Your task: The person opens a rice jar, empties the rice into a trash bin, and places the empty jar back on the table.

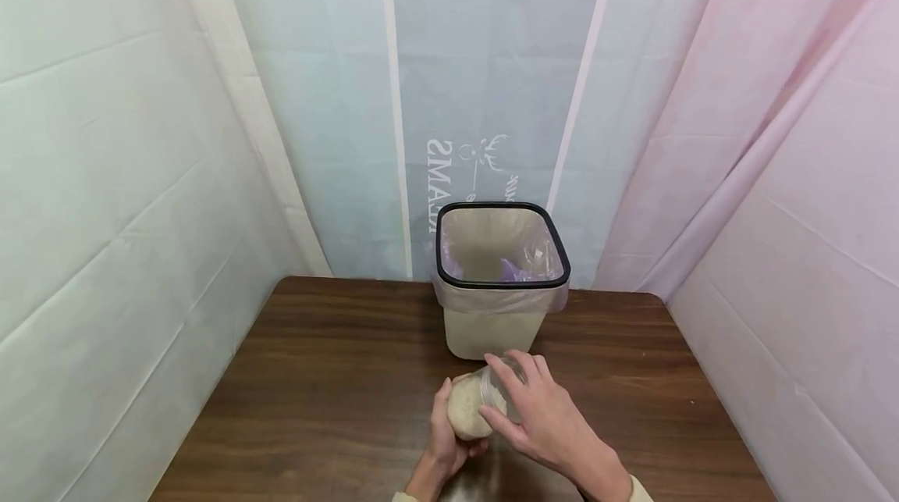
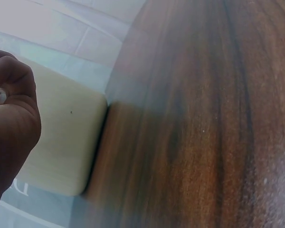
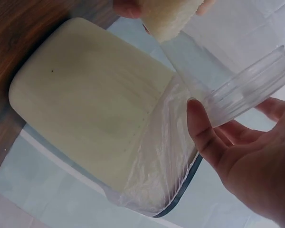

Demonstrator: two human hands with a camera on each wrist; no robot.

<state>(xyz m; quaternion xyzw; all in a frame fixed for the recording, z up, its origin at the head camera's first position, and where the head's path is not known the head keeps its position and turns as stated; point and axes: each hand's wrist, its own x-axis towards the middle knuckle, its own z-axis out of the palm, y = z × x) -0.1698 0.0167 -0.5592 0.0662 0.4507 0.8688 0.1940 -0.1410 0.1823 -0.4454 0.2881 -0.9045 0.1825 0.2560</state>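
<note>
Low over the front of the table, a clear jar (image 1: 469,408) partly filled with white, rice-like grains is held tilted. My left hand (image 1: 442,436) grips its filled end from the left. My right hand (image 1: 551,418) has its thumb and fingers curled round the jar's clear ribbed lid (image 3: 249,85), at the other end. The right wrist view shows bare jar wall between the grains and the lid. In the left wrist view only part of my left hand (image 2: 12,95) appears, at the left edge, and the jar is almost wholly out of frame.
A cream trash bin (image 1: 492,334) with a black rim and a pale purple liner bag (image 1: 502,299) stands at the table's back, just beyond my hands. Brown wood-grain table (image 1: 337,393) lies beneath. Fabric curtains (image 1: 492,57) enclose the back and both sides.
</note>
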